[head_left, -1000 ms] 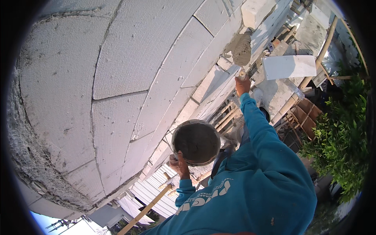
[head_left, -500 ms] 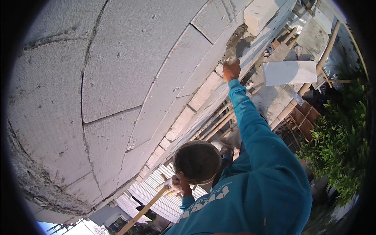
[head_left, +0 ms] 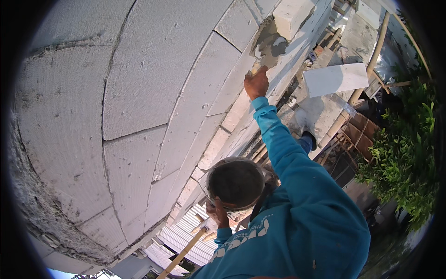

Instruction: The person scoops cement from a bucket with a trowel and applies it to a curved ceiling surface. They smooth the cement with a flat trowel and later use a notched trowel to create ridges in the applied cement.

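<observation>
While the wall [head_left: 139,93] dominates, the bucket [head_left: 230,160] is beside it; mortar [head_left: 266,36] coats the wall's edge. Beside the wall, the left hand [head_left: 218,215] clasps the bucket's rim; at the wall's edge, the right hand [head_left: 256,84] is curled round a mostly hidden trowel [head_left: 255,69].

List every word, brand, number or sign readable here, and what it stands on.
Large white lettering, on the teal top: skewed, not wholly legible; I won't transcribe it.
Smaller white print, same top: too small to read.
I can make out none on the bucket or wall blocks.
</observation>
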The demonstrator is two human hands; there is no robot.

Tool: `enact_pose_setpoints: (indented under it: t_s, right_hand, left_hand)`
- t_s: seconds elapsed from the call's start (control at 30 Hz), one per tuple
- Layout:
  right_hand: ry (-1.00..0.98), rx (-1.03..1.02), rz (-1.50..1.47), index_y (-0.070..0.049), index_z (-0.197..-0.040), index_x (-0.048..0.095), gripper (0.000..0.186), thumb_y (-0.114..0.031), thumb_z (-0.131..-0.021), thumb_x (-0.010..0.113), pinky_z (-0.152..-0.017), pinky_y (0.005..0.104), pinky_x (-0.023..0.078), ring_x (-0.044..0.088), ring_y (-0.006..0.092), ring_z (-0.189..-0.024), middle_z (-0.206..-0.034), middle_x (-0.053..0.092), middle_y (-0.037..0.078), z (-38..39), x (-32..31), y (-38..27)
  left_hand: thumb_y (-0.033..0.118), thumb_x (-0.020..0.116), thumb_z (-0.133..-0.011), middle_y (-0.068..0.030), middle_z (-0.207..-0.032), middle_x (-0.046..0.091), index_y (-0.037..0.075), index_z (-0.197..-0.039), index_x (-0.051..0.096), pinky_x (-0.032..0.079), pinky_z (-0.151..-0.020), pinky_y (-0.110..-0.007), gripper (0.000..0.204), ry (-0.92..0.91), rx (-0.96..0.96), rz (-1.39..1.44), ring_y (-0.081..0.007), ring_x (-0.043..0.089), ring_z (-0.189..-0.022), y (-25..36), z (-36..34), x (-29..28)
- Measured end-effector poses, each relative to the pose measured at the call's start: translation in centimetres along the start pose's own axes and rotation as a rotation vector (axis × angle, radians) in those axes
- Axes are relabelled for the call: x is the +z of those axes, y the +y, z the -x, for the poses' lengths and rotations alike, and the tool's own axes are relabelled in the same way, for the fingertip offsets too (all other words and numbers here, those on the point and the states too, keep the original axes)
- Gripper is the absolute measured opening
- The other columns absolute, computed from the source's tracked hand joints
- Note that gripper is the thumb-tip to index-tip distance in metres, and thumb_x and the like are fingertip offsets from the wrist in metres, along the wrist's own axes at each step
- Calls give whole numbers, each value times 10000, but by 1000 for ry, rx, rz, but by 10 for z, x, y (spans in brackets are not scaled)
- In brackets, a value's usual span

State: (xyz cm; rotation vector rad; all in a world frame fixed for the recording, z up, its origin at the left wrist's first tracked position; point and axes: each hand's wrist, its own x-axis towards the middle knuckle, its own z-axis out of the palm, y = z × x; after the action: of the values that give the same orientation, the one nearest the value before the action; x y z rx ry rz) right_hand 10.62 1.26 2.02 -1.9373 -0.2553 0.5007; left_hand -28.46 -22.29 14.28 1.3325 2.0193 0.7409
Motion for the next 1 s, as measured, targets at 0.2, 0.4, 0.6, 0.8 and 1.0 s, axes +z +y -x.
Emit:
enact_pose_setpoints:
  t_s: [0.2, 0.4, 0.6, 0.8, 1.0]
  right_hand:
    - [29, 39, -174, -43, -1108, 448, 485, -212, -755, 735, -791, 499, 511, 642, 435, -893, -941, 664, 224, 14, 13, 46]
    - [-77, 389, -182, -28, -1015, 528, 372, -195, -722, 685, -788, 452, 532, 661, 383, -856, -921, 668, 198, -33, 32, 148]
    - [-107, 423, -353, -22, -1076, 500, 407, -136, -728, 677, -793, 438, 533, 663, 390, -863, -904, 668, 199, -1, 50, 106]
    - [-31, 107, -226, -32, -1005, 380, 397, -85, -755, 684, -775, 459, 507, 639, 414, -858, -921, 629, 250, 45, 73, 85]
    - [-186, 153, -91, -6, -1054, 329, 449, -101, -767, 661, -774, 497, 496, 612, 468, -877, -913, 607, 289, 121, 68, 36]
  left_hand:
    - [195, 656, -848, 30, -624, 444, 83, -651, 434, 327, -545, -292, 318, 33, 8, -131, -88, 386, -610, 5, -3, -2]
    - [180, 661, -840, 24, -621, 425, 85, -647, 414, 331, -546, -291, 328, 52, -71, -32, -83, 376, -616, -14, 4, -9]
    - [215, 670, -834, 18, -612, 406, 71, -644, 407, 315, -530, -310, 355, 43, -48, -198, -92, 352, -610, -35, 15, -18]
    - [200, 673, -808, 12, -615, 425, 58, -656, 433, 324, -524, -306, 317, -12, -132, -118, -97, 367, -600, -16, 9, -6]
    - [137, 657, -791, 9, -627, 486, 73, -662, 465, 352, -530, -290, 241, -28, -27, 13, -90, 412, -592, -21, -3, -1]
